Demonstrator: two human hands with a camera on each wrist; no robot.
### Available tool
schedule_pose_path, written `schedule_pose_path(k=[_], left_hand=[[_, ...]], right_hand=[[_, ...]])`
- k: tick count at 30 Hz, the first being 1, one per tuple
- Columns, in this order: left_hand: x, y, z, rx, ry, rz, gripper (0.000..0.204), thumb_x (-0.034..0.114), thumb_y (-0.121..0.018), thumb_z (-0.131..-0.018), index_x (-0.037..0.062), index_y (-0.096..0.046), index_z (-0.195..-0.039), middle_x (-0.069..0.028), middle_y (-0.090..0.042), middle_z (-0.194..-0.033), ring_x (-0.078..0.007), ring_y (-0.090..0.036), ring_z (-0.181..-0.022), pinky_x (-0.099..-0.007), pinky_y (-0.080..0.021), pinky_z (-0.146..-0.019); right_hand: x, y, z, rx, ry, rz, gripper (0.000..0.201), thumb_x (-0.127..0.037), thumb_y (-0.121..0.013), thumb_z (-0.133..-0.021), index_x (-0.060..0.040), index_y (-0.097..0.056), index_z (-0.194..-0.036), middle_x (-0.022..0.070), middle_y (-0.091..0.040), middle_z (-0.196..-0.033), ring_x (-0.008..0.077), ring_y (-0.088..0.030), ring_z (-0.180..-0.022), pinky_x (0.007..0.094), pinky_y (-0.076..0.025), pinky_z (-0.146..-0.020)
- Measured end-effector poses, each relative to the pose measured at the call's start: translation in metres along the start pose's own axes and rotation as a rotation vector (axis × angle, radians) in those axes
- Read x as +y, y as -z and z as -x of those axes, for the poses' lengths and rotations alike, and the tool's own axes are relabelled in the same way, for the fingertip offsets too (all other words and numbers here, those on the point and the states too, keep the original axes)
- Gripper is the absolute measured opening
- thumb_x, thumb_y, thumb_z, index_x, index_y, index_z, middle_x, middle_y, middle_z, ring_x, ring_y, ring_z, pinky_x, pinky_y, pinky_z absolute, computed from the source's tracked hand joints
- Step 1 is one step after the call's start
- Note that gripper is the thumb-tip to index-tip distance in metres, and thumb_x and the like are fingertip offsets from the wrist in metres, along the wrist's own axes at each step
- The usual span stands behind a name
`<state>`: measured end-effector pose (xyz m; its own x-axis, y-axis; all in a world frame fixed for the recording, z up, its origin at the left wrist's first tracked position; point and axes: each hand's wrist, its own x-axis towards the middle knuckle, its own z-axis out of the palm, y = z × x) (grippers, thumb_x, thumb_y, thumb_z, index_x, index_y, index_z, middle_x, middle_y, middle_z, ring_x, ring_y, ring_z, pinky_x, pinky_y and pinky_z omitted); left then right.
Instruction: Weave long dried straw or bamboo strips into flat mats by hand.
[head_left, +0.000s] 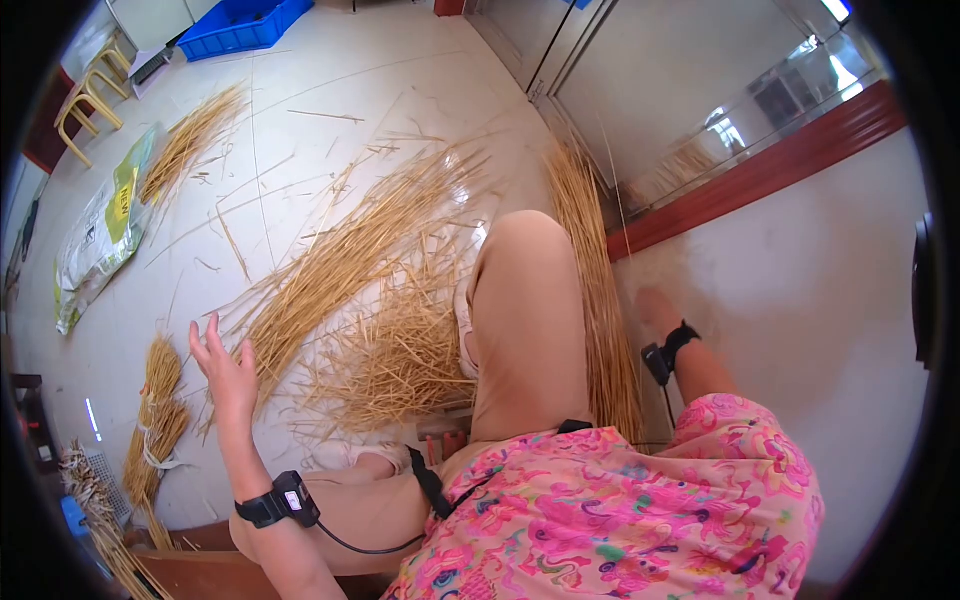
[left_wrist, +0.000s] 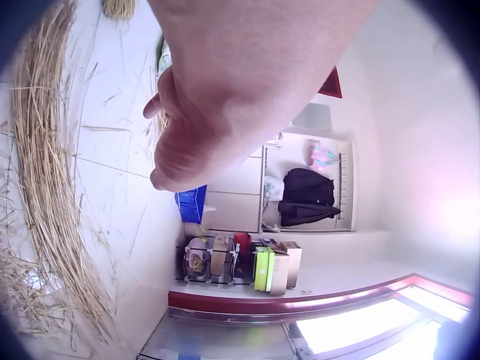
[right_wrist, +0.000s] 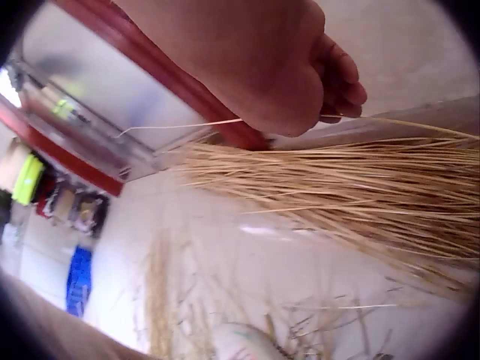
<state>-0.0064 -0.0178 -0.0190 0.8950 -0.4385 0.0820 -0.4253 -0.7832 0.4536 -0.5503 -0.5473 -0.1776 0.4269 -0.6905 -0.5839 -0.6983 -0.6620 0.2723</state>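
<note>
Sorting straw on a tiled floor, one stalk pinched in the right hand.

The right hand point(right_wrist: 300, 82) has its fingers curled, its grip pinching a single thin straw stalk point(right_wrist: 180, 125) just above the long straw bundle point(right_wrist: 337, 187) that lies along the red-trimmed wall point(head_left: 760, 170); in the head view that hand is blurred against the wall and its fingers are hard to make out. The left hand point(head_left: 228, 368) is raised with fingers spread and holds nothing, hovering over the loose straw pile point(head_left: 370, 300), on the far side of the bent knee point(head_left: 528, 300) from the wall. A green and yellow sack point(head_left: 105, 230) lies well away from the wall; its printing is too small to read. Tied straw bunches point(head_left: 155, 420) are partly cut off at the frame's edge.
</note>
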Motion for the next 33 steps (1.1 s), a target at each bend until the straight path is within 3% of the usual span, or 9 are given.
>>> schedule_pose_path(k=[2, 10, 13, 16, 19, 21, 23, 28, 33], left_hand=[[-0.004, -0.005, 0.002, -0.014, -0.008, -0.021, 0.062, 0.005, -0.060, -0.081, 0.0085, -0.031, -0.136, -0.0237, -0.013, -0.144, -0.0399, -0.017, -0.134, -0.0439, -0.023, -0.108], [-0.001, -0.007, 0.004, -0.049, -0.011, -0.044, 0.065, 0.006, -0.061, -0.081, 0.0077, -0.030, -0.137, -0.0255, -0.011, -0.144, -0.0403, -0.017, -0.134, -0.0434, -0.023, -0.108], [0.004, -0.006, 0.004, -0.053, -0.011, -0.041, 0.065, 0.007, -0.061, -0.081, 0.0068, -0.030, -0.137, -0.0255, -0.012, -0.144, -0.0410, -0.018, -0.134, -0.0433, -0.024, -0.107], [0.005, -0.005, 0.003, -0.042, -0.012, -0.038, 0.064, 0.008, -0.062, -0.080, 0.0058, -0.031, -0.136, -0.0254, -0.014, -0.143, -0.0426, -0.022, -0.132, -0.0437, -0.026, -0.107], [0.002, -0.006, 0.002, -0.014, -0.040, -0.037, 0.064, 0.010, -0.064, -0.079, 0.0049, -0.032, -0.135, -0.0256, -0.014, -0.144, -0.0432, -0.024, -0.130, -0.0431, -0.027, -0.107], [0.005, 0.000, 0.002, -0.044, -0.006, -0.018, 0.062, 0.012, -0.064, -0.079, 0.0041, -0.035, -0.133, -0.0263, -0.015, -0.143, -0.0444, -0.025, -0.129, -0.0447, -0.028, -0.106], [0.005, 0.010, 0.003, -0.149, 0.009, -0.088, 0.055, 0.014, -0.062, -0.081, 0.0030, -0.039, -0.130, -0.0240, -0.020, -0.143, -0.0408, -0.028, -0.129, -0.0410, -0.029, -0.106], [-0.019, 0.011, 0.003, -0.558, -0.002, -0.094, 0.049, 0.021, -0.059, -0.084, -0.0010, -0.046, -0.125, -0.0247, -0.047, -0.125, -0.0366, -0.045, -0.118, -0.0393, -0.037, -0.100], [-0.021, 0.022, 0.001, -0.563, 0.012, -0.031, 0.045, 0.022, -0.058, -0.085, -0.0018, -0.048, -0.122, -0.0236, -0.057, -0.114, -0.0361, -0.052, -0.110, -0.0398, -0.041, -0.094]], right_hand=[[-0.014, -0.033, 0.028, -0.137, -0.288, -0.219, 0.022, -0.013, -0.055, -0.080, -0.0007, -0.067, -0.093, 0.0218, -0.064, -0.097, 0.0374, -0.062, -0.092, 0.0438, -0.051, -0.076], [-0.007, -0.109, 0.078, -0.395, -0.071, 0.058, 0.023, -0.016, -0.054, -0.083, -0.0031, -0.068, -0.095, 0.0185, -0.065, -0.103, 0.0342, -0.062, -0.096, 0.0452, -0.051, -0.077], [-0.010, -0.096, 0.085, -0.330, -0.138, 0.009, 0.010, -0.010, -0.067, -0.067, -0.0031, -0.069, -0.074, 0.0206, -0.065, -0.081, 0.0346, -0.065, -0.078, 0.0427, -0.052, -0.069], [-0.002, -0.087, 0.073, -0.255, 0.140, 0.216, 0.012, -0.013, -0.065, -0.070, -0.0023, -0.069, -0.074, 0.0206, -0.065, -0.080, 0.0341, -0.065, -0.076, 0.0430, -0.051, -0.069], [-0.025, -0.039, 0.061, 0.001, -0.296, -0.278, 0.031, -0.029, -0.053, -0.083, -0.0029, -0.068, -0.090, 0.0189, -0.066, -0.093, 0.0352, -0.062, -0.093, 0.0444, -0.050, -0.079], [0.002, -0.057, -0.007, 0.315, -0.061, -0.074, 0.025, -0.019, -0.051, -0.084, -0.0002, -0.066, -0.081, 0.0165, -0.067, -0.074, 0.0305, -0.065, -0.066, 0.0407, -0.051, -0.061], [-0.003, 0.006, -0.050, 0.315, -0.160, -0.711, 0.025, -0.024, -0.052, -0.088, -0.0008, -0.060, -0.083, 0.0114, -0.062, -0.063, 0.0188, -0.059, -0.047, 0.0329, -0.047, -0.046], [-0.178, 0.328, 0.085, 0.393, 0.211, -1.589, 0.017, -0.026, -0.054, -0.090, -0.0083, -0.056, -0.089, -0.0012, -0.052, -0.067, 0.0036, -0.040, -0.047, 0.0180, -0.028, -0.039], [-0.325, 0.384, 0.141, 0.078, 0.781, -1.729, 0.029, -0.026, -0.049, -0.093, -0.0032, -0.054, -0.110, -0.0005, -0.058, -0.083, 0.0033, -0.048, -0.061, 0.0155, -0.034, -0.046]])
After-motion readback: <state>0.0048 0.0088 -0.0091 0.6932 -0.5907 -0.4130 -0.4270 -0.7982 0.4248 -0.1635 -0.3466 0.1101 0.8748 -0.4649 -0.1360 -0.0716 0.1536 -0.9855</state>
